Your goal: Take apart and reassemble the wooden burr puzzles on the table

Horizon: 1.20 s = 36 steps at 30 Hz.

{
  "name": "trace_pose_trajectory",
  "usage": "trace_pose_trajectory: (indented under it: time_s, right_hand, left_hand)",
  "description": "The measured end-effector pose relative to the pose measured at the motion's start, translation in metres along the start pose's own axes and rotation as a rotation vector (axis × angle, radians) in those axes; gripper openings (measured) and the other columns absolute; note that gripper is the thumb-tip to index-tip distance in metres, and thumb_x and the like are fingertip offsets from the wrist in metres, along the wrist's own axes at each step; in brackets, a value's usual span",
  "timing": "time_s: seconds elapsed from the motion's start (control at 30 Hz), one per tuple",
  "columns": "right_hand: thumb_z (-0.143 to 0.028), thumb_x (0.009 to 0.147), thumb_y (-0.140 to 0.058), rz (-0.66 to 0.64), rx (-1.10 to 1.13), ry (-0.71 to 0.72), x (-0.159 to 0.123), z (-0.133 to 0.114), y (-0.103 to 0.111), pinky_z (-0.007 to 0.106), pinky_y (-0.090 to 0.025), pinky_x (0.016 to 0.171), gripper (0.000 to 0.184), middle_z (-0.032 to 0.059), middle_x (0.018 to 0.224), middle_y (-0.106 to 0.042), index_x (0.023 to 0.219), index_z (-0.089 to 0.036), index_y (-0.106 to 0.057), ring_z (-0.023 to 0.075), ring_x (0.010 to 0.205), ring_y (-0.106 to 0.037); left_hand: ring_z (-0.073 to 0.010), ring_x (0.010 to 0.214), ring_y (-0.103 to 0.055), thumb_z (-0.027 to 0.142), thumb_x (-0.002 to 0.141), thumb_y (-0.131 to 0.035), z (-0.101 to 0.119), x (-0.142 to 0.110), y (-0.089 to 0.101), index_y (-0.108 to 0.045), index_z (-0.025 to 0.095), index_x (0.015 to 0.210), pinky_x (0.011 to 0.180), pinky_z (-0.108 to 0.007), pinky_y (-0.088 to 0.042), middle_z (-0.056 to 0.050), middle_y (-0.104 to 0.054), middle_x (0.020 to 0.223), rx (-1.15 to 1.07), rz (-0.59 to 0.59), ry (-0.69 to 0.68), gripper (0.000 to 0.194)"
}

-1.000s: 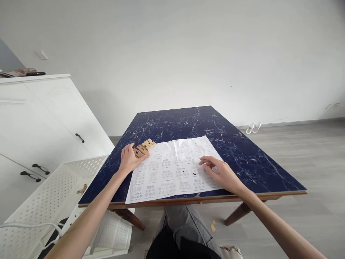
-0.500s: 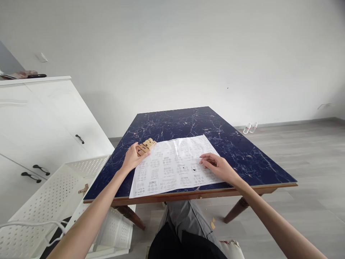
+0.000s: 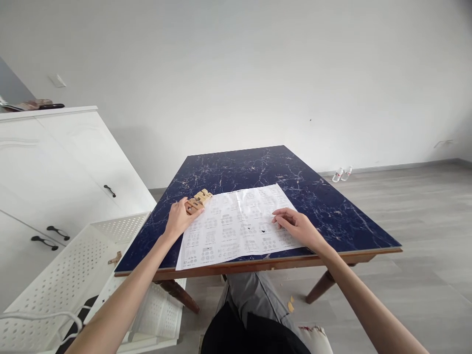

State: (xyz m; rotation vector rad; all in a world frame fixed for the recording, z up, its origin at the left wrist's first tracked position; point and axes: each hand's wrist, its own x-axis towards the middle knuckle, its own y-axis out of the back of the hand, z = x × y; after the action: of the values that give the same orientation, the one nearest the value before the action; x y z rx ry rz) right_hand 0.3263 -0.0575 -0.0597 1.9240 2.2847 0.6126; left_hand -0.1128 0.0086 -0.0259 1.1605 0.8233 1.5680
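Note:
A large white printed sheet [image 3: 236, 231] with rows of small grey diagrams lies creased on the blue marbled table [image 3: 236, 169]. At its upper left corner my left hand [image 3: 179, 216] is closed around light wooden blocks [image 3: 198, 200] with notched ends, placed side by side; the thumb is at their near edge and the fingers at the far one. Over the sheet's right side rests my right hand [image 3: 295, 227], fingers loosely bent and a little apart, nothing visible in them. Small dark marks or holes show in the paper near its fingertips.
At my left stand a white cabinet [image 3: 73, 162] with black handles and perforated white baskets [image 3: 70, 265]; a small wooden piece [image 3: 115, 257] lies there. Two clear bottles [image 3: 342, 174] stand on the floor by the wall. Yellowish scraps [image 3: 290, 307] lie below the table.
The view has shifted very slightly. Both hands, the wooden blocks and the sheet stay in nearly the same places.

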Motion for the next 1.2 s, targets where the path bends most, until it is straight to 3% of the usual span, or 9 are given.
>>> trace_pose_trajectory:
  time_s: [0.37, 0.53, 0.73, 0.87, 1.03, 1.2]
  right_hand:
    - [-0.050, 0.103, -0.060, 0.011, 0.018, 0.009, 0.002, 0.005, 0.000, 0.039, -0.057, 0.084, 0.032, 0.0079, 0.101, -0.082, 0.115, -0.023, -0.071, 0.0228, 0.083, -0.074]
    - [-0.052, 0.102, -0.061, 0.031, 0.033, 0.016, 0.002, 0.007, -0.002, 0.041, -0.058, 0.084, 0.033, 0.0090, 0.100, -0.082, 0.114, -0.023, -0.072, 0.0235, 0.082, -0.074]
    - [-0.054, 0.101, -0.062, 0.033, 0.034, 0.018, 0.002, 0.008, -0.003, 0.041, -0.059, 0.083, 0.034, 0.0095, 0.100, -0.082, 0.113, -0.023, -0.072, 0.0237, 0.081, -0.073]
    - [-0.056, 0.102, -0.063, 0.035, 0.034, 0.016, 0.002, 0.011, -0.003, 0.041, -0.059, 0.083, 0.036, 0.0093, 0.101, -0.081, 0.114, -0.023, -0.071, 0.0233, 0.082, -0.072]
    - [-0.062, 0.101, -0.064, 0.040, 0.028, 0.004, 0.001, 0.009, -0.003, 0.039, -0.059, 0.082, 0.042, 0.0094, 0.102, -0.081, 0.113, -0.023, -0.072, 0.0228, 0.081, -0.072]
    - [-0.069, 0.098, -0.065, 0.042, 0.014, -0.001, 0.000, 0.006, -0.003, 0.039, -0.058, 0.080, 0.047, 0.0090, 0.100, -0.081, 0.111, -0.024, -0.072, 0.0227, 0.079, -0.071]
  left_hand:
    - [-0.0445, 0.141, -0.061, 0.077, 0.086, -0.068, 0.014, -0.034, 0.022, -0.056, 0.015, 0.152, 0.114, -0.051, -0.051, -0.021, -0.068, 0.150, -0.036, 0.013, 0.000, 0.091]
    - [-0.0385, 0.140, -0.063, 0.082, 0.085, -0.071, 0.059, -0.052, 0.021, -0.055, 0.023, 0.155, 0.113, -0.045, -0.055, -0.014, -0.066, 0.152, -0.102, -0.003, -0.107, 0.093]
    - [-0.0428, 0.142, -0.059, 0.084, 0.085, -0.071, 0.111, -0.071, -0.003, -0.043, 0.023, 0.164, 0.112, -0.054, -0.055, -0.020, -0.056, 0.158, -0.267, -0.228, -0.232, 0.104]
    - [-0.0447, 0.139, -0.060, 0.085, 0.085, -0.070, 0.113, -0.080, -0.014, -0.044, 0.026, 0.164, 0.109, -0.057, -0.056, -0.021, -0.056, 0.155, -0.287, -0.301, -0.275, 0.102]
    - [-0.0449, 0.138, -0.060, 0.086, 0.084, -0.070, 0.104, -0.082, -0.014, -0.045, 0.029, 0.163, 0.106, -0.058, -0.058, -0.019, -0.056, 0.156, -0.312, -0.348, -0.310, 0.100]
    - [-0.0453, 0.152, -0.048, 0.085, 0.085, -0.070, 0.102, -0.082, -0.012, -0.042, 0.031, 0.164, 0.118, -0.061, -0.050, -0.017, -0.049, 0.166, -0.340, -0.362, -0.355, 0.100]
